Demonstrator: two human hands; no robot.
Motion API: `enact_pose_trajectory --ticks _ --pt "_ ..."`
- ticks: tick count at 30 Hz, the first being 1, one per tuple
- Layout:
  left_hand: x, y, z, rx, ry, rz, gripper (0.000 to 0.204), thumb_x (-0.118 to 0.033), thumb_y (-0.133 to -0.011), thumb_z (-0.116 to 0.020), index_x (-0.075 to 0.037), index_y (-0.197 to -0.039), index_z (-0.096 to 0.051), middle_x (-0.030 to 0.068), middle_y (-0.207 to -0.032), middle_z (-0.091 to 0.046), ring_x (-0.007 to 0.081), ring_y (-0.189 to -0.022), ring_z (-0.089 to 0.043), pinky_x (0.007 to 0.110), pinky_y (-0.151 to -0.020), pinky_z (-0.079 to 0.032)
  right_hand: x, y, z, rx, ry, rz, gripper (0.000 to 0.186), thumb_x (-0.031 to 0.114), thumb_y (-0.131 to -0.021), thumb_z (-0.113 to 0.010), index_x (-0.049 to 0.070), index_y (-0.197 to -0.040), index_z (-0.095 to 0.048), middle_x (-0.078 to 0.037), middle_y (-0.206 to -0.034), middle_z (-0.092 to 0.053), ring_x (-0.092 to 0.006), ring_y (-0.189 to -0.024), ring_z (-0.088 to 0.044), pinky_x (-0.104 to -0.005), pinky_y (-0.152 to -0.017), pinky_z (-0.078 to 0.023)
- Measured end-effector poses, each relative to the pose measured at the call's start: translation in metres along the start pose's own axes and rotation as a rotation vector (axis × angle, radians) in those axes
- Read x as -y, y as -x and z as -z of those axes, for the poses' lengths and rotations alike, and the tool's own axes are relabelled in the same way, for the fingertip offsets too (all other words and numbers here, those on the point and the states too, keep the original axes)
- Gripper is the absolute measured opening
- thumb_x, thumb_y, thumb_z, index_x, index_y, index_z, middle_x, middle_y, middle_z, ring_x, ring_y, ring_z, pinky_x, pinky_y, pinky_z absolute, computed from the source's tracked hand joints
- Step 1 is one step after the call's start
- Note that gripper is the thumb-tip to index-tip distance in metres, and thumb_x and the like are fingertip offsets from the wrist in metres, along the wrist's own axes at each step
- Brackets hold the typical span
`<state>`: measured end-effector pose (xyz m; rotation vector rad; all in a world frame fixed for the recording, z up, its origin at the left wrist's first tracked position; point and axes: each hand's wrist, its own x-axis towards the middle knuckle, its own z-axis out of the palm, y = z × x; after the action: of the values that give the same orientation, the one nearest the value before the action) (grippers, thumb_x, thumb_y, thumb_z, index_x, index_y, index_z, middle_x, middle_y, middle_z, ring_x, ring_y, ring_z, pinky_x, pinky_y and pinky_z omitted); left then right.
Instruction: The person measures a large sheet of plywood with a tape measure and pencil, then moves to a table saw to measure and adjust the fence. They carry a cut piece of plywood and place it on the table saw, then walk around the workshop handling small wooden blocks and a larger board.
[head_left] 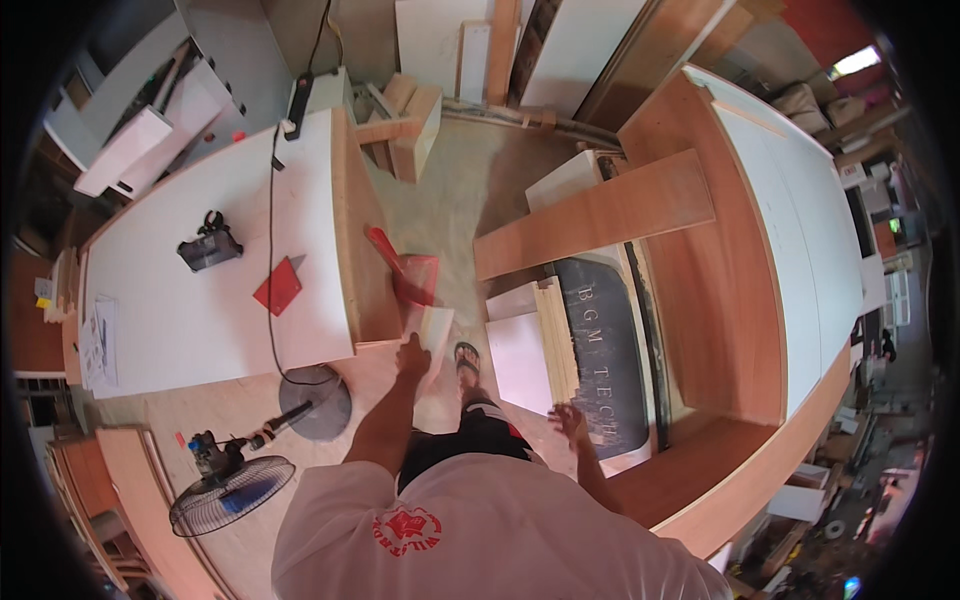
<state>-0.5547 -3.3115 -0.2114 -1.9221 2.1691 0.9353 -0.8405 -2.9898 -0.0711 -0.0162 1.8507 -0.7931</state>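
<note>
My left hand (411, 355) is closed on one end of a short pale wooden board (435, 328), near the corner of the white-topped table. A red stool-like object (412, 272) stands just beyond that board. My right hand (570, 422) is empty, its fingers apart, at the near end of a stack of pale wooden strips (558, 335). White panels (517, 355) lie to the left of these strips, and a dark lettered board (605, 350) lies to their right.
On the left stands a white-topped table (170, 330), with a black device (210, 243), a red plate (279, 287) and a black cable (271, 210) on it. A fan (232, 492) lies nearby. A brown plank (600, 212) bridges to a large wooden cabinet carcass (735, 290).
</note>
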Motion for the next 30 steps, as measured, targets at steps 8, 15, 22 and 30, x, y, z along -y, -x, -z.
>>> enact_pose_trajectory --ticks 8,15,22,30 --pt "-0.028 -0.05 0.003 0.08 0.09 0.28 0.051 -0.027 -0.084 -0.075 -0.008 -0.123 -0.048 0.0285 -0.111 -0.068 0.0477 -0.106 -0.067 0.056 -0.09 -0.056 0.139 -0.095 0.075 -0.052 0.063 0.102 0.049 0.044 -0.101 -0.06 0.006 -0.132 -0.059 -0.012 -0.12 -0.071 -0.0251 -0.111 -0.068 -0.0449 -0.099 -0.05" --pt "-0.03 -0.071 0.007 0.072 0.141 0.376 0.051 -0.022 -0.083 -0.075 -0.008 -0.123 -0.047 0.0262 -0.114 -0.069 0.0458 -0.108 -0.067 0.054 -0.091 -0.055 0.067 -0.153 0.095 0.078 0.2 -0.149 0.041 0.042 -0.101 -0.061 0.013 -0.13 -0.061 -0.005 -0.116 -0.073 -0.0205 -0.103 -0.069 -0.0423 -0.092 -0.052" --pt "-0.006 -0.075 -0.022 0.055 0.173 0.435 0.044 -0.021 -0.084 -0.071 -0.013 -0.12 -0.048 0.025 -0.112 -0.069 0.0475 -0.108 -0.066 0.057 -0.092 -0.054 0.09 -0.157 0.089 0.108 0.312 -0.14 0.043 0.043 -0.1 -0.063 0.011 -0.13 -0.061 -0.006 -0.114 -0.073 -0.02 -0.103 -0.069 -0.0404 -0.09 -0.052" --pt "-0.025 -0.082 -0.023 0.043 0.192 0.404 0.032 -0.011 -0.087 -0.062 -0.01 -0.118 -0.052 0.0266 -0.108 -0.07 0.0491 -0.105 -0.067 0.057 -0.087 -0.057 0.155 -0.169 0.087 0.074 0.304 -0.019 0.04 0.039 -0.102 -0.062 0.01 -0.129 -0.062 -0.007 -0.117 -0.072 -0.0199 -0.105 -0.069 -0.0378 -0.089 -0.052"
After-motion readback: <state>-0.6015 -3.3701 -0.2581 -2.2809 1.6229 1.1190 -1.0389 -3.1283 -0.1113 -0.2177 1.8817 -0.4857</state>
